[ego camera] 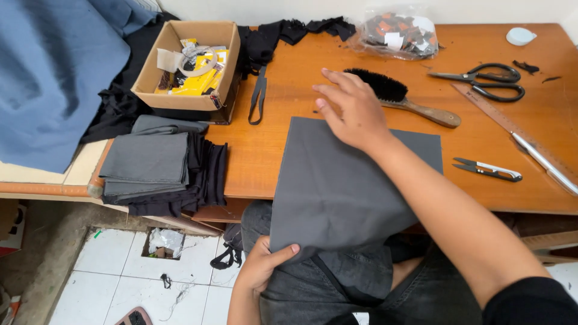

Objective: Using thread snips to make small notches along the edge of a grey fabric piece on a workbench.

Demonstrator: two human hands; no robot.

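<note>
A dark grey piece of fabric (337,186) lies over the front edge of the wooden table (277,150) and hangs down toward my lap. My right hand (352,108) rests flat on its far edge, fingers spread, pressing it to the tabletop. My left hand (262,265) pinches the hanging lower corner of the same fabric below the table's edge.
A stack of folded grey and black cloth (159,165) sits at the table's left corner beside an open cardboard box (189,63) of small items. A black brush (400,96), scissors (487,81), thread snips (487,170), a ruler (518,129) and a plastic bag (400,33) lie to the right. Blue cloth (48,78) is draped at left.
</note>
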